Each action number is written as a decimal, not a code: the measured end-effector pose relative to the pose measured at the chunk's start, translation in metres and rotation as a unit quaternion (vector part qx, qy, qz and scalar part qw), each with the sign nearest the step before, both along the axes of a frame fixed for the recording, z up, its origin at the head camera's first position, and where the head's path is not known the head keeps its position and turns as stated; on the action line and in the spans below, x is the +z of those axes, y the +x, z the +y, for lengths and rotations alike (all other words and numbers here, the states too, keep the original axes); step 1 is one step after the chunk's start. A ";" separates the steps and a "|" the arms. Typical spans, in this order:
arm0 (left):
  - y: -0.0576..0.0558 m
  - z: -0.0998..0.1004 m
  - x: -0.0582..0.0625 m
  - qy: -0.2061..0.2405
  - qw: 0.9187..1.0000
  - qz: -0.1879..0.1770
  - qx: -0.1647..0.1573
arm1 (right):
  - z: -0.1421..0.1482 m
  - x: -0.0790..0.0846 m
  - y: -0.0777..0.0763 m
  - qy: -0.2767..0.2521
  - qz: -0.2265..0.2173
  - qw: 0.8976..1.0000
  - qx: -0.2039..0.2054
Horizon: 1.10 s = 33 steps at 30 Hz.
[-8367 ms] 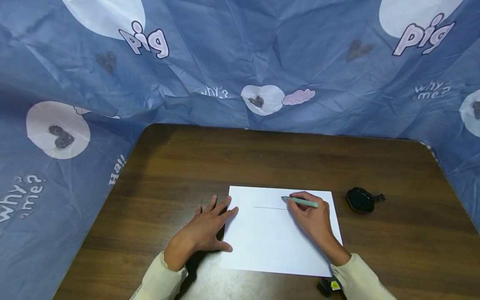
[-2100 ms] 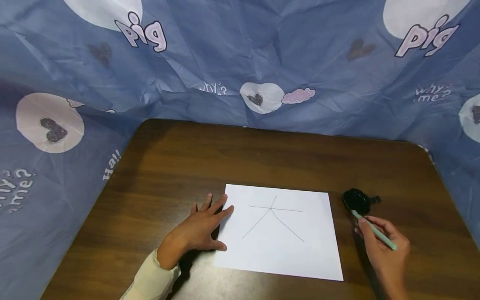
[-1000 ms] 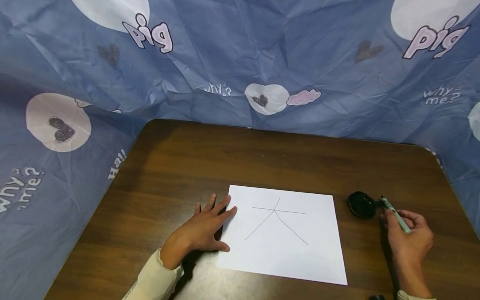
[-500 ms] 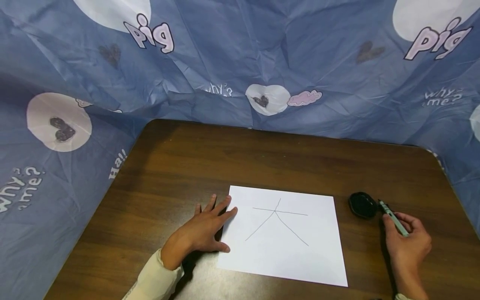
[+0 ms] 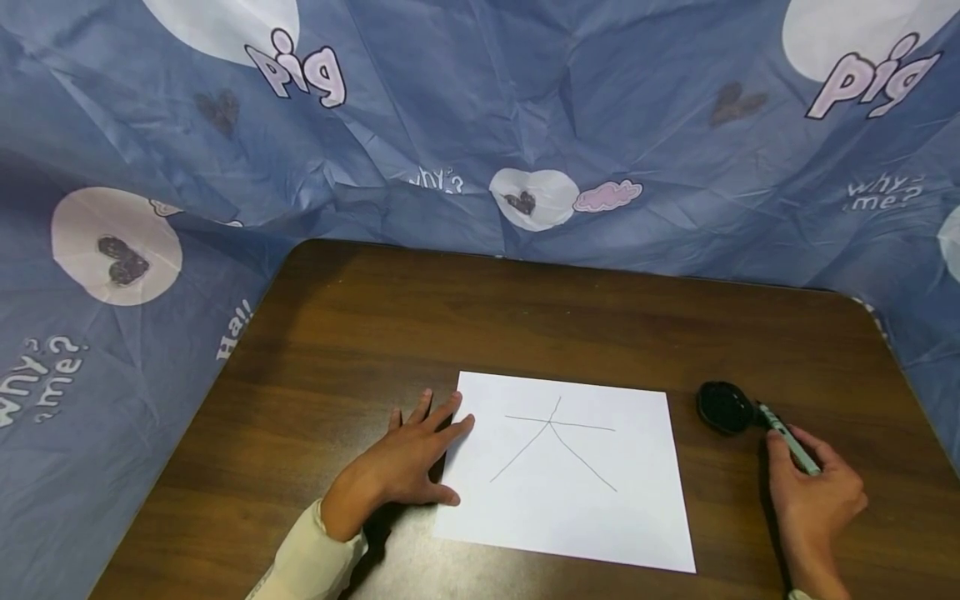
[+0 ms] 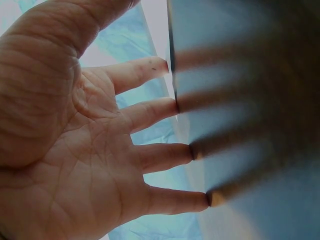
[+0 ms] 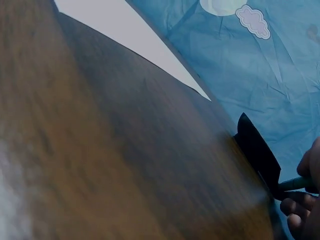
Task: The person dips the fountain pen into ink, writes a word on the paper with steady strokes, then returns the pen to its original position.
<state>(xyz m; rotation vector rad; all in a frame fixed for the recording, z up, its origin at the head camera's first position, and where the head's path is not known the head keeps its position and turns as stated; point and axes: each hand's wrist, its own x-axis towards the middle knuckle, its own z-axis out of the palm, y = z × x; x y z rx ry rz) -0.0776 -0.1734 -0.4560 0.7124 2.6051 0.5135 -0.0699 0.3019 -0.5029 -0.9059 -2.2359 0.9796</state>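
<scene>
On the table lies a white sheet of paper (image 5: 570, 525) bearing thin dark strokes (image 5: 550, 422): a crossbar, a short upright and two splayed legs. My left hand (image 5: 397, 462) spreads its fingers over the sheet's left edge; the left wrist view shows the palm (image 6: 85, 165) with straight fingers touching down. My right hand (image 5: 817, 496) pinches a pale green pen (image 5: 789, 439) to the right of the sheet. The pen's dark tip is at the right side of a small black dish (image 5: 723, 408) with a stubby handle. In the right wrist view the pen (image 7: 296, 184) meets the dish's (image 7: 259, 157) lower end.
A brown wooden table (image 5: 420, 308) carries everything. Blue printed cloth (image 5: 420, 125) hangs behind it and along both sides.
Since 8.4 s ago, the drawing has grown from one line to several strokes. My right hand has left the sheet, passing the dish's near rim to its right side; my left hand stays put.
</scene>
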 end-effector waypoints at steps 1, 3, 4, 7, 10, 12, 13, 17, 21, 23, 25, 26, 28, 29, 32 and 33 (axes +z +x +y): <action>0.000 0.000 0.000 -0.001 1.000 -0.001 0.000 | 0.000 0.000 0.000 0.006 0.001 1.000 0.002; 0.000 0.001 0.000 -0.001 1.000 0.000 -0.002 | -0.001 -0.001 0.001 0.012 0.004 1.000 0.008; 0.000 0.001 0.000 0.000 1.000 0.000 -0.002 | -0.002 -0.001 0.001 0.014 0.007 1.000 0.011; 0.000 0.000 -0.001 0.002 1.000 0.001 -0.002 | -0.002 -0.002 0.001 0.006 0.013 1.000 0.020; 0.001 0.000 -0.001 0.004 1.000 0.003 -0.002 | -0.003 -0.001 0.002 0.002 0.015 0.999 0.029; 0.001 0.000 0.000 0.005 1.000 0.004 -0.002 | -0.003 -0.001 0.002 0.004 0.003 0.999 0.036; 0.001 -0.001 -0.001 0.004 1.000 0.004 -0.003 | -0.003 -0.001 0.002 0.006 -0.004 0.999 0.040; 0.001 -0.001 0.000 0.001 1.000 0.004 -0.004 | -0.005 -0.001 0.002 0.021 -0.032 0.998 0.050; 0.001 -0.001 0.000 0.000 1.000 0.003 -0.002 | -0.007 -0.001 0.003 0.044 -0.023 0.996 0.068; 0.000 -0.001 0.000 -0.002 1.000 0.002 -0.002 | -0.008 -0.001 0.004 0.054 -0.016 0.994 0.089; 0.000 -0.001 0.000 -0.002 1.000 0.000 0.000 | -0.009 -0.001 0.006 0.062 -0.015 0.991 0.115; 0.000 -0.001 0.000 -0.003 1.000 -0.001 0.000 | -0.010 0.000 0.007 0.064 -0.016 0.990 0.124; 0.000 -0.001 0.000 -0.004 1.000 -0.001 0.000 | -0.011 0.000 0.008 0.067 -0.021 0.988 0.139; 0.000 -0.001 -0.001 -0.003 1.000 0.000 0.000 | -0.011 0.000 0.008 0.068 -0.024 0.987 0.143; 0.000 -0.002 -0.001 0.002 1.000 0.003 0.000 | -0.012 0.001 0.009 0.071 -0.030 0.986 0.149; 0.000 -0.002 -0.001 0.004 1.000 0.003 -0.001 | -0.013 0.001 0.009 0.071 -0.030 0.986 0.150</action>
